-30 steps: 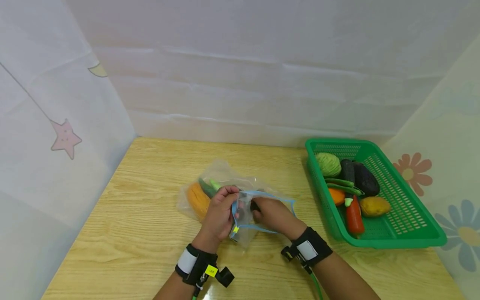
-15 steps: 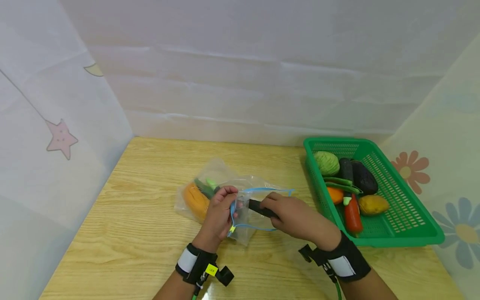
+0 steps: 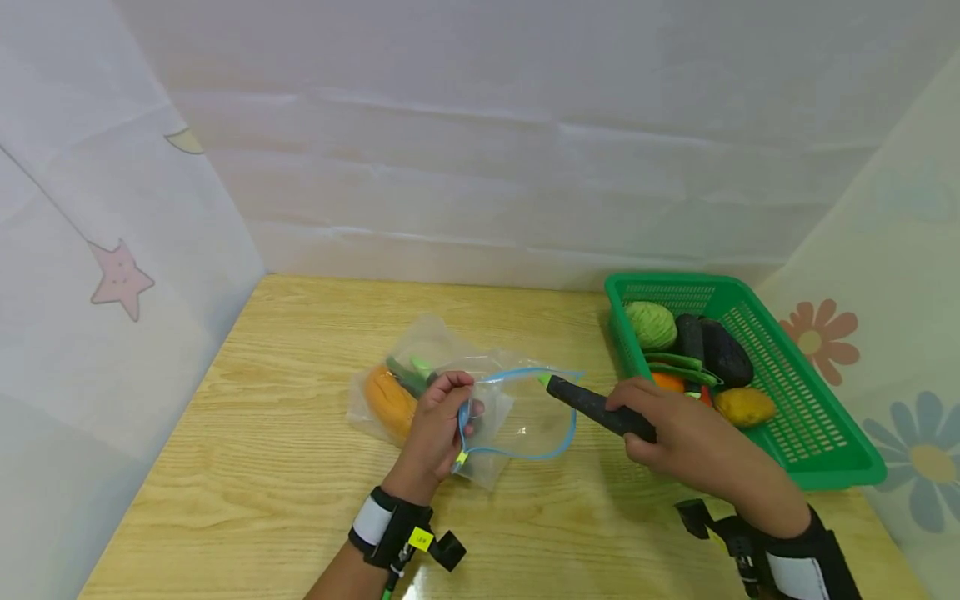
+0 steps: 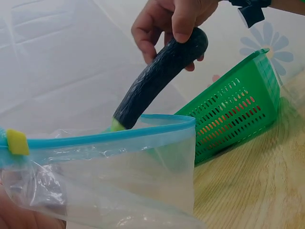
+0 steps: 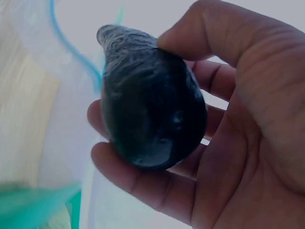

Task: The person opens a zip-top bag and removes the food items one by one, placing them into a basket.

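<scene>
Found right hand [image 3: 686, 429] slanting leftward from near right, curled round dark vegetable [image 3: 600, 408], with green tip [image 3: 545, 379] at open mouth of clear bag [image 3: 536, 421]. Noted left hand [image 3: 438, 425] grasping bag's blue rim [image 4: 109, 137] around worktop's [image 3: 225, 458] middle. Sighted green basket [image 3: 821, 400] at far right.

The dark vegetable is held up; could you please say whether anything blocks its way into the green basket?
The side wall of the green basket stands between; the dark vegetable would likely need lifting over it.
</scene>
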`<state>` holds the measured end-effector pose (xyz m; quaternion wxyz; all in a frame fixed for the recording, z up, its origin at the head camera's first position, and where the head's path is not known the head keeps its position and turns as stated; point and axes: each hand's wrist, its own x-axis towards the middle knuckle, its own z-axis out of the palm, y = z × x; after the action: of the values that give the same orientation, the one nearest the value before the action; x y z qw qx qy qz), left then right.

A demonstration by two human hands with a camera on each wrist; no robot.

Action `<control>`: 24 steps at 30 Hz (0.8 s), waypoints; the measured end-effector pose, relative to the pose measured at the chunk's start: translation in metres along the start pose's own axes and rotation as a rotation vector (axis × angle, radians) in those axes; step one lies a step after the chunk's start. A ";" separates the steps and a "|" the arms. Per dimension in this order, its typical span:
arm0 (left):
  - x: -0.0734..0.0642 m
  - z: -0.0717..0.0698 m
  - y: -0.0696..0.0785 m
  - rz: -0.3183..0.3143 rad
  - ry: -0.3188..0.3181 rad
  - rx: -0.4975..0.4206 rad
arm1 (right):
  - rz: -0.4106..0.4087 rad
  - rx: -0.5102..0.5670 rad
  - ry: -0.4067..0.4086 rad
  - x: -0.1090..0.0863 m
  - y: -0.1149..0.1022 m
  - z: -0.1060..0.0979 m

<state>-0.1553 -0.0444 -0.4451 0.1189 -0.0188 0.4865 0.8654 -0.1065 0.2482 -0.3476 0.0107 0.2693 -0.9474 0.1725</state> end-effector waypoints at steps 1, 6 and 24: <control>0.000 0.000 0.000 0.000 0.000 0.000 | -0.005 -0.003 0.019 -0.003 0.003 -0.003; 0.000 -0.002 0.000 0.011 0.002 0.008 | -0.046 -0.006 0.125 -0.017 0.022 -0.019; 0.000 -0.012 0.018 -0.018 -0.103 0.480 | 0.431 -0.172 0.153 -0.032 0.147 -0.039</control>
<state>-0.1601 -0.0642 -0.4362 0.1521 0.0497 0.6711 0.7238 -0.1576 0.3944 -0.3615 0.0685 0.0451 -0.9906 0.1094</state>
